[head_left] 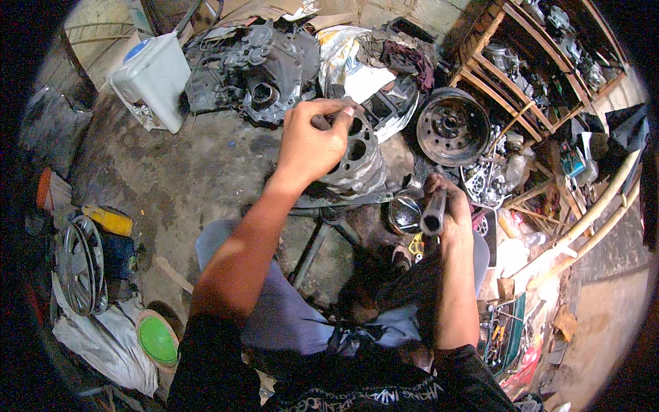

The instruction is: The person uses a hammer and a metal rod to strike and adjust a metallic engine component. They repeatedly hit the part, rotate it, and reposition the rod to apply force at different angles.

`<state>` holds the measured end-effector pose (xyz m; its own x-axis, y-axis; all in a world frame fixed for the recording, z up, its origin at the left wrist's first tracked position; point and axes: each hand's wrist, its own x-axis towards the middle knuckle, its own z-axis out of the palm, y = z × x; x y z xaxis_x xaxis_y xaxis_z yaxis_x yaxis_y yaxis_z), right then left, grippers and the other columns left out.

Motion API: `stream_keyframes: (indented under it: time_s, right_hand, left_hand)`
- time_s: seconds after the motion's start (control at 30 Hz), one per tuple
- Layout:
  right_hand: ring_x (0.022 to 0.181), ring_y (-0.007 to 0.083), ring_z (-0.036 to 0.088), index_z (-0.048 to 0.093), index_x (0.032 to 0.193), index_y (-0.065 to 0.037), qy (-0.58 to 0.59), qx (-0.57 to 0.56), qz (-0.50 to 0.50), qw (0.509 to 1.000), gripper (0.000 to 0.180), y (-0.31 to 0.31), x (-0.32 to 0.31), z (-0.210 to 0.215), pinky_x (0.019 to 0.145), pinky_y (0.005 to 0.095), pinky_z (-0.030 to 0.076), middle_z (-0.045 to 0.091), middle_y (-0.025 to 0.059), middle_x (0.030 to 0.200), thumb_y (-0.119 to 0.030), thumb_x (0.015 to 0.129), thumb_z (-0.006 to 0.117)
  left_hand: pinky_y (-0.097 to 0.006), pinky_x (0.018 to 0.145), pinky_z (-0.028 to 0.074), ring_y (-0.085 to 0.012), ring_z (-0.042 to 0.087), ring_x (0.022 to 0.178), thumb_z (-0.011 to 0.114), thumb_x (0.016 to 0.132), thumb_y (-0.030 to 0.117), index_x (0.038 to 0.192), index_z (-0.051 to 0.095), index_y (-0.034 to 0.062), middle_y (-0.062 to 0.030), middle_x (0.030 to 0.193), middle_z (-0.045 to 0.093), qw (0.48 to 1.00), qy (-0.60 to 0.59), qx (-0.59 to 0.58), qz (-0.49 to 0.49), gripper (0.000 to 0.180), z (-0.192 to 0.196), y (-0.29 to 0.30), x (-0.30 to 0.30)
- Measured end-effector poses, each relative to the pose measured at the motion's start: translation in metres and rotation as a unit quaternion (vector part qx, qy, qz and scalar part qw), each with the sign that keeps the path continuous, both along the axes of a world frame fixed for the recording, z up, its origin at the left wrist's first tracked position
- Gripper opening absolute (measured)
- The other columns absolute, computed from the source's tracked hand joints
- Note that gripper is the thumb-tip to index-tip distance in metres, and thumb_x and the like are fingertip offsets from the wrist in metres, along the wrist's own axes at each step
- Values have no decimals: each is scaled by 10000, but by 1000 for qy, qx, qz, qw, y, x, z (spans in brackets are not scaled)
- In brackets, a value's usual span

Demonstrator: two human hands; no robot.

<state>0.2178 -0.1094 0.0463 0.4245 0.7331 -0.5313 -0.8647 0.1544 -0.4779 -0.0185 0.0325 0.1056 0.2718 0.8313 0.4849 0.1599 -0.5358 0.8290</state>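
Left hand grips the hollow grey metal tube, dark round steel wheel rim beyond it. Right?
Not quite: the head view shows the right hand gripping the hollow grey metal tube, not the left hand. The dark round steel wheel rim is indeed beyond it.

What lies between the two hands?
In the head view, a grey metal casting with round holes lies between the left hand and right hand, which holds a metal tube.

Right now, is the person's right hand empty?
No, the right hand is closed around a hollow grey metal tube, whose round open end points toward the camera.
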Motion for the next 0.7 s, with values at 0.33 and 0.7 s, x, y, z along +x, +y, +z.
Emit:
stream_keyframes:
  time_s: [0.33,0.7]
  right_hand:
    - [500,67,421,552,1007,-3,-130,82,85,984,181,-51,14,-3,416,173,339,577,68,837,-140,904,607]
    - [305,100,278,455,979,-134,-140,-44,153,977,363,-128,-105,-55,248,236,250,341,-1,520,-497,974,463]
  left_hand:
    - [-332,841,516,-274,702,913,601,787,60,925,731,1,-173,937,716,995,-39,80,50,198,14,11,-12]
    - [-328,889,501,-269,691,951,616,803,33,941,738,43,-138,973,720,989,-1,125,81,185,8,16,-10]
